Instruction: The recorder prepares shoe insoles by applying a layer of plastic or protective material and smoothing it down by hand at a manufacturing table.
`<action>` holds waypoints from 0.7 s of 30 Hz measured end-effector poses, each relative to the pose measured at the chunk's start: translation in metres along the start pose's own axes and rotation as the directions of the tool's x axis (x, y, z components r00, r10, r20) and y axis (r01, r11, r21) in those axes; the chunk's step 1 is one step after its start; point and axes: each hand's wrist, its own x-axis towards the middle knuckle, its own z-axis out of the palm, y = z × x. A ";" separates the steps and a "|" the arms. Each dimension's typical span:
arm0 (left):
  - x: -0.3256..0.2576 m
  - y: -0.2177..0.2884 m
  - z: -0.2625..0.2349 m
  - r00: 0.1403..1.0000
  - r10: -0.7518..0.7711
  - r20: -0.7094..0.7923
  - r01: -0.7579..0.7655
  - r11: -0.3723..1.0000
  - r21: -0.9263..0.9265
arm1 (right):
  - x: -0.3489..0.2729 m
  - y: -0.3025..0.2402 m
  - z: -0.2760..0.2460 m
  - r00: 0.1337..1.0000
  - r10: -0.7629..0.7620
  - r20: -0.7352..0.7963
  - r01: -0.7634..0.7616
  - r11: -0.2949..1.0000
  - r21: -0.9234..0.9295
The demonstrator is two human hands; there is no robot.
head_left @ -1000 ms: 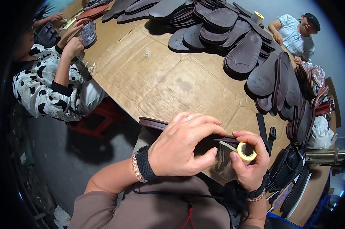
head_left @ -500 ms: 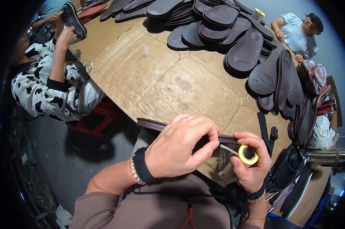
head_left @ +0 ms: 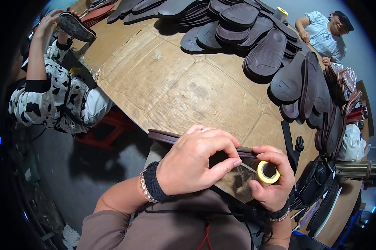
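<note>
Stacked brown soles sat at the near edge of the table, partly hidden by the left hand; whether its palm held them I couldn't tell. Drawing out tape looked like the step in hand, the next move calling for a steady, even pull. The right hand, half curled, gripped the tape roll, while the left arched palm-down, thumb and forefinger pinching the thin strip.
</note>
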 end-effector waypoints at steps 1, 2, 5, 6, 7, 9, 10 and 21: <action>0.000 -0.001 0.001 1.000 0.000 0.001 0.000 1.000 -0.001 | 0.000 0.000 0.000 1.000 -0.004 -0.004 0.004 0.999 -0.033; 0.001 -0.001 0.002 1.000 0.003 -0.028 -0.003 1.000 0.002 | -0.001 -0.001 0.000 1.000 -0.008 -0.009 0.007 0.998 -0.065; 0.003 -0.003 0.008 0.996 0.007 -0.084 -0.004 0.999 0.032 | -0.002 -0.003 -0.002 1.000 0.003 -0.030 -0.007 0.989 -0.145; 0.003 -0.003 0.009 0.994 0.009 -0.111 -0.002 0.998 0.061 | -0.002 -0.005 -0.002 1.000 0.005 -0.031 -0.010 0.989 -0.144; 0.004 -0.003 0.010 0.994 0.008 -0.109 -0.001 0.998 0.061 | -0.003 -0.006 -0.002 0.999 0.027 -0.043 -0.033 0.988 -0.153; 0.005 -0.003 0.013 0.988 0.006 -0.153 0.010 0.994 0.105 | -0.005 -0.007 -0.003 0.997 0.051 -0.058 -0.059 0.985 -0.162; 0.006 -0.003 0.013 0.989 0.007 -0.150 0.009 0.995 0.104 | -0.006 -0.006 -0.004 0.999 0.027 -0.034 -0.033 0.985 -0.171; 0.011 -0.002 0.017 0.986 -0.039 -0.165 0.059 0.991 0.121 | -0.008 -0.007 -0.004 0.992 0.067 -0.108 -0.097 0.949 -0.301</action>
